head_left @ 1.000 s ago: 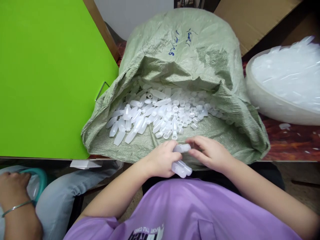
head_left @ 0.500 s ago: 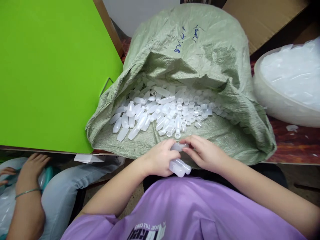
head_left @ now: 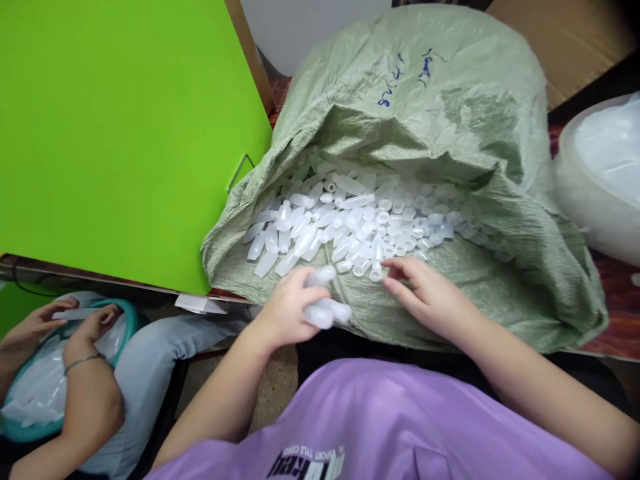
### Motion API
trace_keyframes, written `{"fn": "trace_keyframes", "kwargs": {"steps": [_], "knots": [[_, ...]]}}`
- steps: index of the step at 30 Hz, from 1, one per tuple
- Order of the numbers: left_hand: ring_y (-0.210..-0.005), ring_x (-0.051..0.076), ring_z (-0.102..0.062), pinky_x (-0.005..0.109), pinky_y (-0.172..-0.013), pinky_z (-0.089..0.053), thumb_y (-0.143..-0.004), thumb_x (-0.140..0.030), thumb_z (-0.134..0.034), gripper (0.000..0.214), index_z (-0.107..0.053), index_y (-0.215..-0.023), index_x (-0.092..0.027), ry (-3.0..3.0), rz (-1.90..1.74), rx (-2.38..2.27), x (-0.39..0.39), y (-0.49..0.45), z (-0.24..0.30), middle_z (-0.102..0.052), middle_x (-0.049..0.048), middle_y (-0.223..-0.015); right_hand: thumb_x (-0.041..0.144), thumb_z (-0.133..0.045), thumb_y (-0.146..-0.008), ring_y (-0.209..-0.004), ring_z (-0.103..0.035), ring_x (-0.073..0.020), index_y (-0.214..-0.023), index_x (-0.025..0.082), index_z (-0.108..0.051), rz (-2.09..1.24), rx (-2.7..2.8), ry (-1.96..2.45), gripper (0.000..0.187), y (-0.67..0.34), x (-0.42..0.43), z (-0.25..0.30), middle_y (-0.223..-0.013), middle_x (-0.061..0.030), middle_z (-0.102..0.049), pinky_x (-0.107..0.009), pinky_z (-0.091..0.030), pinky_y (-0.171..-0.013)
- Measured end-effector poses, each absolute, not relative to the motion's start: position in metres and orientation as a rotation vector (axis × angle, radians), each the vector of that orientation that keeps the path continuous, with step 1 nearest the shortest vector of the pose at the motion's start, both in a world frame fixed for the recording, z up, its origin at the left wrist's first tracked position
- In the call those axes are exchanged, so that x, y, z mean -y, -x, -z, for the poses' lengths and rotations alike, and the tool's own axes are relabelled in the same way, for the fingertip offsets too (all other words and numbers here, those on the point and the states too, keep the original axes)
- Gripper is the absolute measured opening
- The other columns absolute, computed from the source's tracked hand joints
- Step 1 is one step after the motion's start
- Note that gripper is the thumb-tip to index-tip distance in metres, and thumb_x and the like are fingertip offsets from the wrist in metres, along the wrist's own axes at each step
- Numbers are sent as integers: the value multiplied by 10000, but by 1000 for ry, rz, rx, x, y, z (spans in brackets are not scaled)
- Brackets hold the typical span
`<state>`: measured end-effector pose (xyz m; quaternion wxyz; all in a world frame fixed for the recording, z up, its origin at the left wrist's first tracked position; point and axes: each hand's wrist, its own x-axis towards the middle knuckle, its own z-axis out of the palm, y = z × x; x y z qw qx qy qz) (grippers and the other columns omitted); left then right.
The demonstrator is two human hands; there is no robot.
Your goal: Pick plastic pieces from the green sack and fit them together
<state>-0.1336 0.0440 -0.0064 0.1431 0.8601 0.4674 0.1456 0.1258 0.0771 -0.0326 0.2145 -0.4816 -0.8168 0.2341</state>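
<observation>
A green woven sack [head_left: 450, 127] lies open on the table, full of small translucent white plastic tubes and caps [head_left: 350, 217]. My left hand [head_left: 290, 308] is closed round a bunch of the tubes [head_left: 327, 310] near the sack's lower lip. My right hand [head_left: 425, 293] rests on the sack's lip with its fingers stretched toward the nearest caps [head_left: 374, 272] and holds nothing.
A bright green board [head_left: 115, 127] stands to the left. A white tub [head_left: 600, 173] of clear plastic pieces sits at the right edge. At lower left another person's hands [head_left: 65, 323] work over a teal-rimmed basin [head_left: 35, 393]. Cardboard [head_left: 560, 40] stands behind the sack.
My hands have parted: the right let go of the tube they shared and reached toward the caps, while the left drew away to the left with its bunch. The view shifted left.
</observation>
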Motion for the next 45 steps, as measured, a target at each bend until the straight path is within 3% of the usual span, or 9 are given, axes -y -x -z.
{"fn": "trace_keyframes", "kwargs": {"steps": [2,4,7,10,18,24,32,39,45], "knots": [[-950,220,-521,386,-896,-421,-663,-223,-574,275,-686,-914,-217,-2440,-444,-1501,-48,157,6,-502,77,-1021,372,-426,-881,-869,-594,-234,-1051,157,-572,-448,2334,1481,310,-134,-86,37,-938,-98,-599,-374,-487,-755],[-1024,246,-513,483,-1026,-283,-667,-243,-583,279,-695,-923,-246,-2437,-387,-1607,-54,175,11,-522,65,-1034,324,-439,-874,-898,-590,-245,-1058,154,-583,-307,2422,1499,289,-139,-92,42,-980,-108,-592,-373,-481,-773],[-1190,309,-421,552,-1070,-133,-667,-276,-593,271,-702,-916,-275,-2416,-197,-1649,-66,185,18,-528,53,-1147,274,-428,-874,-924,-590,-243,-1130,158,-562,-231,2508,1469,311,-138,-96,47,-1060,-117,-580,-348,-483,-760],[-1245,316,-373,497,-1063,-222,-663,-269,-594,280,-708,-918,-272,-2377,-102,-1625,-75,182,19,-506,44,-1234,250,-407,-879,-910,-598,-239,-1155,178,-549,-206,2546,1502,318,-133,-99,47,-1072,-113,-582,-335,-480,-722],[-1109,241,-503,336,-968,-397,-619,-185,-598,390,-704,-990,-242,-2371,-135,-1425,-70,173,12,-531,73,-1190,266,-435,-857,-824,-605,-245,-1052,161,-573,-134,2553,1651,261,-121,-102,43,-921,-111,-610,-334,-462,-683],[-1111,258,-467,404,-990,-361,-608,-172,-612,347,-718,-922,-275,-2398,-261,-1343,-59,176,23,-551,56,-1100,162,-381,-845,-840,-600,-217,-1148,177,-556,-312,2359,1611,350,-129,-96,48,-983,-99,-571,-332,-484,-724],[-1160,290,-424,435,-1005,-333,-612,-204,-647,369,-704,-968,-285,-2429,-206,-1289,-54,164,31,-537,60,-1138,151,-425,-833,-899,-588,-180,-976,241,-582,-571,1946,1365,231,-124,-88,45,-970,-48,-580,-338,-464,-832],[-1176,266,-461,508,-1085,-138,-649,-223,-640,434,-652,-1076,-300,-2495,12,-951,-72,151,19,-523,62,-1248,180,-420,-849,-942,-569,-184,-997,229,-576,-665,1895,1337,220,-111,-84,44,-974,-54,-588,-341,-444,-846],[-1126,289,-476,507,-1030,-258,-647,-239,-653,381,-682,-1025,-272,-2539,-147,-1032,-62,151,32,-566,98,-1143,200,-438,-840,-907,-576,-189,-994,226,-579,-736,1864,1366,210,-114,-80,47,-955,-51,-591,-350,-450,-829]]}}
